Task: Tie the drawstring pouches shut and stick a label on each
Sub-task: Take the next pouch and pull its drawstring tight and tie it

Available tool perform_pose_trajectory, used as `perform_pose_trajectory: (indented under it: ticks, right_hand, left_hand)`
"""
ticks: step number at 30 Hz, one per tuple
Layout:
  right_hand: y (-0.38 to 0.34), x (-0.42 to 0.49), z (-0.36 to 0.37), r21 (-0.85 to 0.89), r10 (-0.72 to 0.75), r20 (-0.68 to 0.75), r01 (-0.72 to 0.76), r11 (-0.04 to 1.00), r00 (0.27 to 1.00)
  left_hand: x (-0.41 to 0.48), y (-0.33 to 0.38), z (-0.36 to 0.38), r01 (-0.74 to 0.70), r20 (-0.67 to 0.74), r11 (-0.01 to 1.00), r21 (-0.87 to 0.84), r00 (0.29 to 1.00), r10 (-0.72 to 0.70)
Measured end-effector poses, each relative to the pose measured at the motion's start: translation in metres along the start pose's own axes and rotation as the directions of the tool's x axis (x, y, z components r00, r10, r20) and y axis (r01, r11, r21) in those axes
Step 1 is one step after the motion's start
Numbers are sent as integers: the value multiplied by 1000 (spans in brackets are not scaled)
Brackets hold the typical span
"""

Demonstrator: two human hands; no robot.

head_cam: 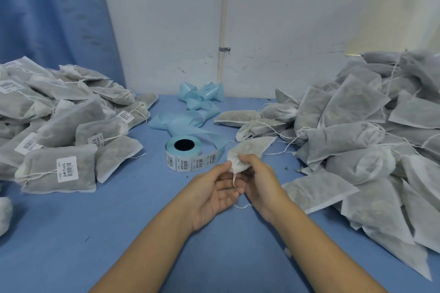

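A small grey-white drawstring pouch (250, 150) lies on the blue table in front of me with its gathered neck pointing toward me. My right hand (258, 179) grips that neck from the right, fingers curled round it. My left hand (214, 188) sits palm up just left of it and pinches the neck with thumb and fingertip. The white drawstring (234, 179) hangs down between both hands and loops onto the table. A roll of barcode labels (184, 153) stands just beyond my hands, with a strip of labels unrolled to the right.
A pile of labelled, tied pouches (62, 131) fills the left side. A larger heap of unlabelled pouches (362, 145) covers the right side. Crumpled light-blue label backing (197, 107) lies behind the roll by the white wall. A blue curtain hangs at the back left.
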State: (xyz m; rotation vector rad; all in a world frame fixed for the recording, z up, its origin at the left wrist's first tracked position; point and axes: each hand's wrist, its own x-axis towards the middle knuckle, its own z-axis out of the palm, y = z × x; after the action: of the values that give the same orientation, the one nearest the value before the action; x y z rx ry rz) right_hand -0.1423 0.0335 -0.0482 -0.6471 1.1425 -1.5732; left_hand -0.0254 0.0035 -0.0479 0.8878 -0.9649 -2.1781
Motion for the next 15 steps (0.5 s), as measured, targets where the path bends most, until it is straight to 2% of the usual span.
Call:
perform_pose_trajectory:
  ticks: [5,12,15]
  right_hand:
    - [0,0,1,-69,71,51,-67,995,996]
    - [1,0,0,-170,120,81,-105,980,990]
    - [2,-1,3,-201,34,79,-18,979,996]
  left_hand:
    - [5,1,0,-18,-70,996,-82,997,12]
    - [6,2,-1,-190,-53,958,-217,982,183]
    - [7,1,-3,-248,-65,946,-210,969,239]
